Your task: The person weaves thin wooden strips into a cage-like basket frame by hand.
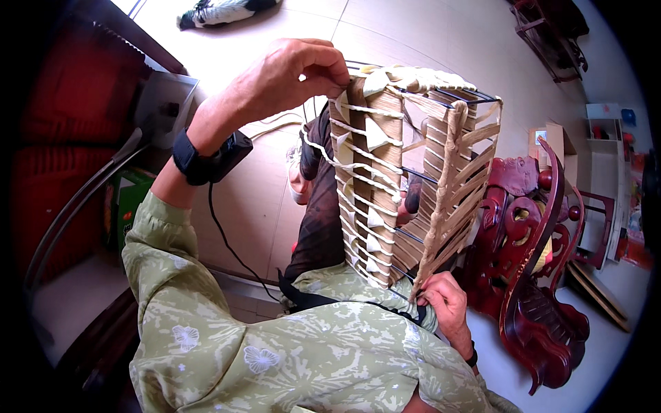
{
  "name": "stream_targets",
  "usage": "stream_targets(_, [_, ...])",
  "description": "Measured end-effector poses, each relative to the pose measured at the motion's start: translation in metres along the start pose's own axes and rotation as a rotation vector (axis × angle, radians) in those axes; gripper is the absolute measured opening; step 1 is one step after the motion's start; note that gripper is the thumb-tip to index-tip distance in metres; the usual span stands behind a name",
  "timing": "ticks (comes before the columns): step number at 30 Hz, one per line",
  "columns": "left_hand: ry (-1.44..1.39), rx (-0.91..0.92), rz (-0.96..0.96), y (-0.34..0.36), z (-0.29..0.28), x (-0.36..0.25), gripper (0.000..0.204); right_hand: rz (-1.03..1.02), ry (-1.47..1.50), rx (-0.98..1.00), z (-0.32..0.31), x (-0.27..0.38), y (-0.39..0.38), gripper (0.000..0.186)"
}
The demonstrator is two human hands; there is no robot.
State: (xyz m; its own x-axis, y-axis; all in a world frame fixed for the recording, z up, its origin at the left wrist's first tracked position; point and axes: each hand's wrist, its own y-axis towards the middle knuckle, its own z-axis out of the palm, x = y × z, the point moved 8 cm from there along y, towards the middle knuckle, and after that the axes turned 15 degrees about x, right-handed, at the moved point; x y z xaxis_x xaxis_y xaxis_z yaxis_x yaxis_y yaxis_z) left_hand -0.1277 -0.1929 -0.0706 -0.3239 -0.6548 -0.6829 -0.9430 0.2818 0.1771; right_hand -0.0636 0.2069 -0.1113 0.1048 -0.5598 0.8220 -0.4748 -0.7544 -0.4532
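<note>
A partly woven rectangular basket (368,199) rests on its side across my lap. Its black wire frame carries brown twisted-paper strands and cream cord wound in slanting rows. At the far left corner, my left hand (303,72) is closed in a pinch; its fingertips hide what lies between them. My right hand (446,303) grips the near corner, fingers curled round the end of a brown-wrapped frame bar. A loose length of cream cord (318,146) loops off the basket's left side and trails toward the floor. The basket's underside is hidden.
A carved dark-red wooden chair (520,241) stands close on the right. To the left are a curved metal bar (82,193) and a green box (131,203). A black cable (231,237) hangs from a device on my left wrist. A black-and-white animal (224,12) lies on the tiles.
</note>
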Motion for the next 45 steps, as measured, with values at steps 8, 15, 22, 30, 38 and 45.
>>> stream_targets(8, [-0.040,0.063,-0.053,0.011,-0.002,0.010,0.007,0.037,0.014,0.002,0.000,0.002,0.000,0.009])
stream_targets(15, [0.064,0.101,0.101,0.014,0.001,0.018,0.006,0.020,0.023,-0.010,-0.001,0.001,-0.001,0.009])
stream_targets(22, [0.044,-0.084,0.203,0.005,0.003,0.023,0.007,0.035,0.035,-0.009,-0.001,0.000,-0.001,0.010])
stream_targets(30, [-0.066,-0.227,0.188,-0.005,0.005,0.021,0.008,0.042,0.011,0.013,-0.002,-0.002,-0.001,0.009])
stream_targets(38, [0.016,-0.123,0.140,0.000,-0.002,0.019,0.007,0.072,0.010,0.027,-0.002,-0.003,0.001,0.009])
stream_targets(45, [-0.275,-0.204,0.122,-0.004,0.005,0.040,0.006,0.049,-0.003,0.016,-0.002,0.002,0.001,0.009])
